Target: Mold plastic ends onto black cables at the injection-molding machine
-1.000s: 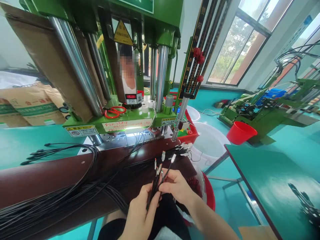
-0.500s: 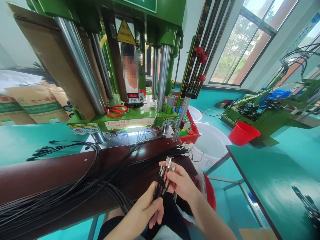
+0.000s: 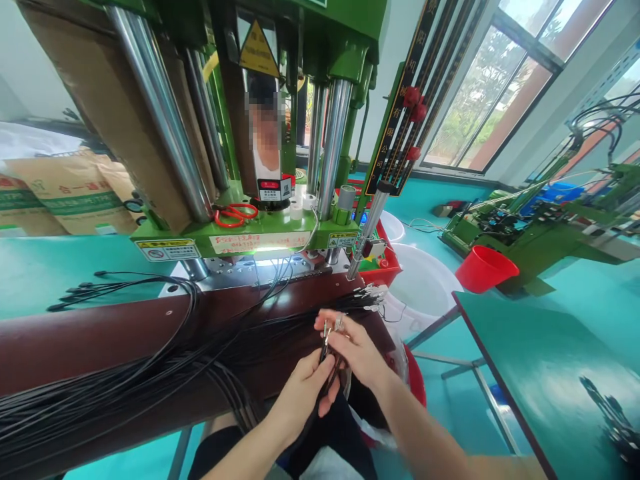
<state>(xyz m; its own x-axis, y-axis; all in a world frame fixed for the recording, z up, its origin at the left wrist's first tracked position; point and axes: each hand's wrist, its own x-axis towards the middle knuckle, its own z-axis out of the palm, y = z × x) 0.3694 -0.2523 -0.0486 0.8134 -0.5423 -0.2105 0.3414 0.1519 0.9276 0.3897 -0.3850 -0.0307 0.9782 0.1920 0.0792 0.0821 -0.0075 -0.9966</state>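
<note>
My left hand [image 3: 311, 377] is closed around a few black cables [image 3: 323, 352], in front of the brown bench. Bright metal connectors [image 3: 328, 329] tip the held cables and point upward. Over these ends, my right hand [image 3: 361, 348] pinches the connectors between thumb and fingers, partly hiding them. A large bundle of similar black cables [image 3: 145, 387] lies along the bench beyond and left of my hands. Its silvery connector ends [image 3: 373, 297] gather at the bench's right end.
A green press [image 3: 295, 237] stands behind the brown bench [image 3: 65, 333], with red-handled scissors [image 3: 236, 214] on its ledge. To the right are a white tub [image 3: 425, 277], a red bucket [image 3: 486, 270] and a green table [image 3: 540, 360] bearing more cables [image 3: 613, 413].
My right hand has closed in over the cable ends, covering more of the connectors. My left hand has shifted slightly up and right. The view has tilted a little.
</note>
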